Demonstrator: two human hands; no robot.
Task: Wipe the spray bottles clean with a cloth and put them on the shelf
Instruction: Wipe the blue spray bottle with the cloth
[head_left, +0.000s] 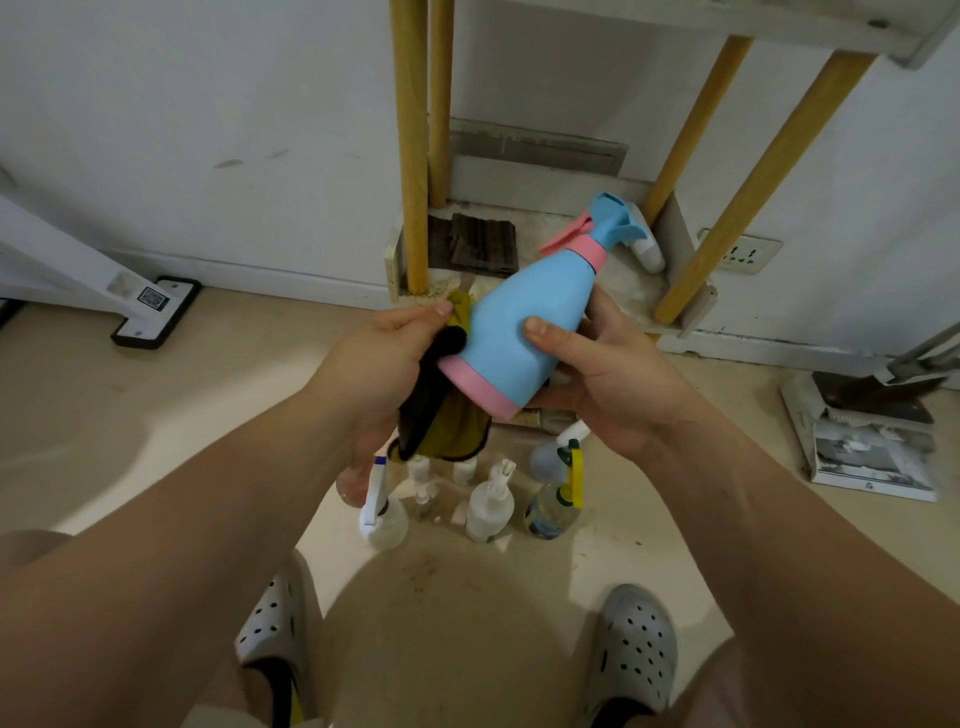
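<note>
Two hands at work: my right hand (613, 374) grips the tilted blue spray bottle (524, 322); my left hand (384, 358) pinches the cloth (441, 415) against it.

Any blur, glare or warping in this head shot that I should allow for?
Head view: wide-angle bends the shelf legs outward; blue bottle is sharp; floor bottles are slightly soft; the person's shadow darkens the floor; no strong glare.
</note>
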